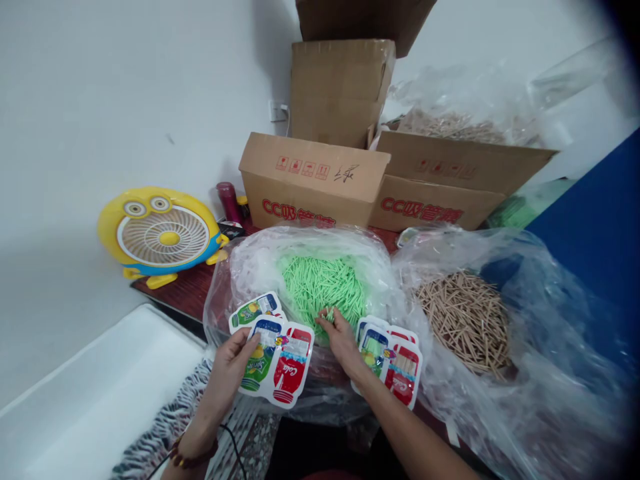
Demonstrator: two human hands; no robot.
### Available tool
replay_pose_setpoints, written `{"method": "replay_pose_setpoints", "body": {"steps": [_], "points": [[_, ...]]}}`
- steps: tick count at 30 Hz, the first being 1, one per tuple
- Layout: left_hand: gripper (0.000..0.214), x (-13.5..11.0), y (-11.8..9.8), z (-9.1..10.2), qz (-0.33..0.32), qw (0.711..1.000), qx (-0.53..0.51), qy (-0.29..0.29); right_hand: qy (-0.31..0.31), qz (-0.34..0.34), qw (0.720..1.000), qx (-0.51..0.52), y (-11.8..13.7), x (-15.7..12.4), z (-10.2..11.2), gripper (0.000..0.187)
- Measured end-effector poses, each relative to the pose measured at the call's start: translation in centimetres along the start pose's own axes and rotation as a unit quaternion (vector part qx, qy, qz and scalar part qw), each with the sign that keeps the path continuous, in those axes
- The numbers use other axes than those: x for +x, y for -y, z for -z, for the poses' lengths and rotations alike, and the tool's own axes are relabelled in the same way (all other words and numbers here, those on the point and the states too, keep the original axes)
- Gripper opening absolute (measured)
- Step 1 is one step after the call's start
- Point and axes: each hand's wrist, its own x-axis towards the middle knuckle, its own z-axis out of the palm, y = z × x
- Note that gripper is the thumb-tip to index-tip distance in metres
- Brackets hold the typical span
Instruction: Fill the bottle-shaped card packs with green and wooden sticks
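My left hand (233, 357) pinches a bottle-shaped packet (274, 360) with a green Sprite half and a red Cola half. Just behind it lies another such packet (255, 311). My right hand (339, 337) is at the near edge of a heap of short green sticks (325, 287), its fingertips closed on a few of them. That heap rests in an open clear plastic bag (250, 257). To the right of my right wrist is a small stack of packets (395, 353); the top one shows green and brown sticks through its windows.
A second clear bag (540, 280) holds brown sticks (465, 320) at the right. Cardboard boxes (310, 173) stand along the back. A yellow fan (165, 233) and a dark red bottle (229, 202) are at the left, above a white bin (125, 373).
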Motion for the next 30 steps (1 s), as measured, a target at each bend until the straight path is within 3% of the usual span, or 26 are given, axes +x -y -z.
{"method": "replay_pose_setpoints", "body": {"steps": [4,10,19,24,30], "points": [[0.035,-0.3,0.1,-0.1,0.011,1.000,-0.011,0.008,0.013,-0.007,1.000,0.023,-0.5,0.2,-0.1,0.023],[0.035,-0.6,-0.2,-0.2,0.017,1.000,-0.005,0.023,-0.001,0.004,0.999,-0.032,-0.1,1.7,0.8,0.020],[0.035,-1.1,-0.4,-1.3,0.035,0.997,0.011,0.069,-0.029,0.030,0.999,-0.035,2.0,3.1,3.0,0.026],[0.038,-1.1,-0.4,-1.4,0.022,0.998,0.007,0.059,-0.020,0.024,0.998,0.048,0.9,1.0,1.8,0.023],[0.033,-1.2,-0.4,-1.3,0.031,0.997,0.028,0.061,-0.018,0.005,0.998,0.059,-1.2,-0.7,0.0,0.015]]}}
